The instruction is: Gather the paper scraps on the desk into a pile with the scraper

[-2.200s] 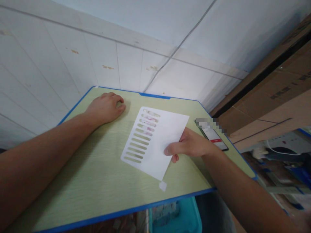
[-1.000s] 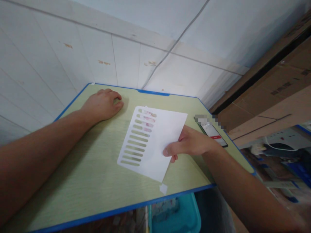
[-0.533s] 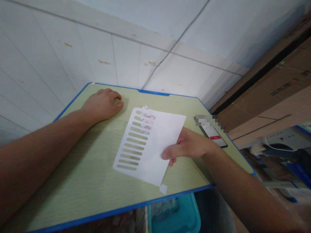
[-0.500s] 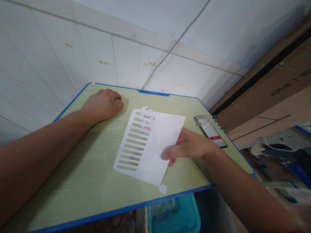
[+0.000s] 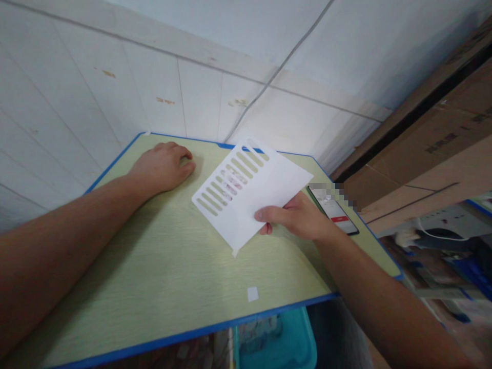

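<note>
A white card (image 5: 265,179) with a row of rounded slots along one side is pinched in my right hand (image 5: 294,215), thumb on top and fingers beneath. The card is held tilted above the table. Through its middle slots show pinkish-white scraps (image 5: 232,180) that lie behind it; what they are I cannot make out. My left hand (image 5: 163,163) rests on the table at the far left, fingers loosely curled and thumb apart, with nothing visible in it. Close to the front edge lies a small white square of paper (image 5: 252,294).
The pale green table (image 5: 161,277) has a blue rim. A phone (image 5: 333,212) lies at its right side. Below the front edge sits a turquoise bin (image 5: 303,338). Cardboard boxes (image 5: 430,154) stand to the right, and a grey cable (image 5: 277,72) runs down the back wall.
My right hand has turned the card clockwise and moved it up and away from the front edge. The small white square now lies fully uncovered. My left hand has stayed in place.
</note>
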`<state>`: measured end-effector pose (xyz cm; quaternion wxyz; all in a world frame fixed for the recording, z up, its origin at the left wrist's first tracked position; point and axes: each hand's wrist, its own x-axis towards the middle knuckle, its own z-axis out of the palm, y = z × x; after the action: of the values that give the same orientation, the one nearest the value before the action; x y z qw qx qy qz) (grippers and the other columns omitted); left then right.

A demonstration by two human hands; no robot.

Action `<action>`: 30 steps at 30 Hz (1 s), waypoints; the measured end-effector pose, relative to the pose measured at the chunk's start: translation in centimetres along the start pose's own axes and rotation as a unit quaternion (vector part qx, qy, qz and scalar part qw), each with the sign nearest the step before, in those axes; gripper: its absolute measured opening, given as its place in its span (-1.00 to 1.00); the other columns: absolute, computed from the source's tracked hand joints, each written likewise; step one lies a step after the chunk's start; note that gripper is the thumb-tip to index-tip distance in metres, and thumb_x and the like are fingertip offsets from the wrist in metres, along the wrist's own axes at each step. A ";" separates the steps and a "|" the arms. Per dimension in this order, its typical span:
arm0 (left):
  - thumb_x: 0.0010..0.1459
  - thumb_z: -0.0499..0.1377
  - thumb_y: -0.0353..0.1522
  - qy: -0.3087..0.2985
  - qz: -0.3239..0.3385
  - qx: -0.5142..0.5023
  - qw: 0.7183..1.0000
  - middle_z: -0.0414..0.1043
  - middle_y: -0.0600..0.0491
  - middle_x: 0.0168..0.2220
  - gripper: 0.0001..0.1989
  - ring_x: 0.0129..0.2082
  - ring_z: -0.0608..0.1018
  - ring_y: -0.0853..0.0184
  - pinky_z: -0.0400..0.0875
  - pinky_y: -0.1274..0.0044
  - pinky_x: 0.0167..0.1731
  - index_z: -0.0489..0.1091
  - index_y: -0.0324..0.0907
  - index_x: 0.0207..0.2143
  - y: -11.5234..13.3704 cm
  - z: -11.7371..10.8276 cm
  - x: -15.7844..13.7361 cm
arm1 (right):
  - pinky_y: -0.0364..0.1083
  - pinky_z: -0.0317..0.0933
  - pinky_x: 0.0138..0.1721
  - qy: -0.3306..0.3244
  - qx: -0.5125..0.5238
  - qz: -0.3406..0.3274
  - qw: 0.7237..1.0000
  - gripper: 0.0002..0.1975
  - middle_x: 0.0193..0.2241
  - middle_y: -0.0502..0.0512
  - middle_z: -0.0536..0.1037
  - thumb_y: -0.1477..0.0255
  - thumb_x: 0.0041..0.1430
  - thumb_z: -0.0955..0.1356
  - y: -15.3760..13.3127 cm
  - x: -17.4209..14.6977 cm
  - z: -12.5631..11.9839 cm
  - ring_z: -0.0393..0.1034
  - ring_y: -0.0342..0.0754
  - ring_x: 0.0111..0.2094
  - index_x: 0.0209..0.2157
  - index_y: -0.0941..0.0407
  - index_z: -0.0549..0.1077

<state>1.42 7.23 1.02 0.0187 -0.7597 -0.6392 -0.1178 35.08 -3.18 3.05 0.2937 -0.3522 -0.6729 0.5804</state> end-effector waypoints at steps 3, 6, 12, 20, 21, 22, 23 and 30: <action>0.54 0.05 -0.16 0.002 0.000 -0.003 1.000 0.61 -0.41 0.43 -0.38 0.49 0.58 -0.27 0.45 -0.01 0.56 0.67 -0.33 0.34 -0.2 0.1 0.0 | -0.12 0.55 -0.42 -0.059 0.013 0.031 0.998 -0.73 -0.39 0.04 0.70 0.32 0.21 0.70 -0.2 -0.3 -0.1 0.56 -0.07 -0.46 -0.25 0.12 0.65; 0.56 0.05 -0.13 0.004 -0.002 0.000 1.000 0.60 -0.36 0.45 -0.38 0.50 0.57 -0.23 0.44 0.02 0.57 0.67 -0.28 0.35 -0.4 0.3 0.2 | -0.16 0.54 -0.44 -0.132 0.013 0.051 0.990 -0.73 -0.36 0.02 0.71 0.33 0.21 0.68 -0.4 -0.6 -0.1 0.57 -0.09 -0.45 -0.22 0.13 0.64; 0.54 0.05 -0.12 0.001 -0.006 -0.002 1.000 0.60 -0.37 0.46 -0.38 0.50 0.57 -0.25 0.45 -0.01 0.56 0.67 -0.27 0.35 -0.4 0.4 0.2 | -0.17 0.56 -0.42 -0.175 -0.004 0.068 0.982 -0.69 -0.33 0.08 0.74 0.27 0.26 0.69 -0.2 -1.0 -0.1 0.60 -0.09 -0.42 -0.19 0.16 0.66; 0.51 0.03 -0.09 0.011 -0.004 0.005 1.000 0.63 -0.34 0.44 -0.34 0.49 0.60 -0.23 0.48 0.04 0.55 0.71 -0.20 0.35 -0.6 0.5 0.3 | -0.18 0.59 -0.39 -0.174 0.008 0.087 0.981 -0.70 -0.32 0.07 0.74 0.31 0.23 0.70 -0.1 -1.0 -0.1 0.62 -0.10 -0.39 -0.19 0.17 0.67; 0.51 0.03 -0.08 0.009 -0.003 0.007 1.000 0.63 -0.33 0.44 -0.34 0.49 0.60 -0.23 0.49 0.04 0.55 0.71 -0.19 0.35 -0.6 0.4 0.3 | -0.19 0.59 -0.39 -0.172 0.011 0.083 0.982 -0.70 -0.33 0.06 0.74 0.31 0.23 0.70 -0.2 -1.0 -0.1 0.62 -0.11 -0.40 -0.20 0.17 0.67; 0.51 0.03 -0.09 0.006 -0.003 0.007 1.000 0.63 -0.34 0.44 -0.34 0.49 0.60 -0.23 0.48 0.04 0.55 0.71 -0.20 0.35 -0.5 0.4 0.2 | -0.20 0.58 -0.40 -0.173 0.012 0.082 0.982 -0.70 -0.33 0.06 0.73 0.31 0.24 0.70 -0.2 -1.0 -0.1 0.61 -0.12 -0.41 -0.20 0.17 0.66; 0.52 0.03 -0.10 0.003 -0.003 0.005 1.000 0.62 -0.35 0.45 -0.34 0.50 0.60 -0.23 0.47 0.03 0.56 0.70 -0.23 0.35 -0.4 0.3 0.2 | -0.21 0.57 -0.41 -0.181 0.012 0.084 0.980 -0.70 -0.34 0.04 0.73 0.32 0.25 0.70 -0.2 -1.0 -0.1 0.61 -0.13 -0.42 -0.20 0.17 0.65; 0.55 0.06 -0.15 0.002 -0.013 -0.005 1.000 0.60 -0.36 0.46 -0.39 0.51 0.57 -0.23 0.43 0.01 0.58 0.68 -0.28 0.36 0.1 0.0 0.0 | -0.18 0.61 -0.38 -0.211 0.018 0.100 0.972 -0.67 -0.28 0.04 0.74 0.32 0.26 0.71 -0.1 -1.3 -0.3 0.64 -0.11 -0.39 -0.11 0.16 0.65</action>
<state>1.51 7.21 1.00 0.0148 -0.7515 -0.6482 -0.1221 36.06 -4.08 3.24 0.0919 -0.2814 -0.6704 0.6804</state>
